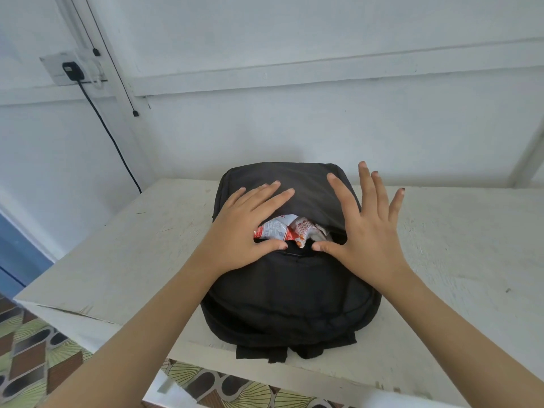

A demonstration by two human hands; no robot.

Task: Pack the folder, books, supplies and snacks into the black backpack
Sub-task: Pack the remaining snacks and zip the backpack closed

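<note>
The snack packets (290, 231) show only as a red and white patch between the thumbs, in the unzipped pocket of the black backpack (290, 290); the rest lies under the fabric and the left hand (245, 228). Their print is too small to read. Beyond the right hand (368, 231) fingertips, the table (471, 245) runs off the frame's right edge (both forearms leave at the bottom).

A white painted wooden table (441, 245) stands against a pale blue-white wall (294, 119). A white wall socket plate (73, 67) with black cable (109, 128) occupies the upper left. Patterned brown-and-green floor tiles (35, 354) lie below the table's left corner.
</note>
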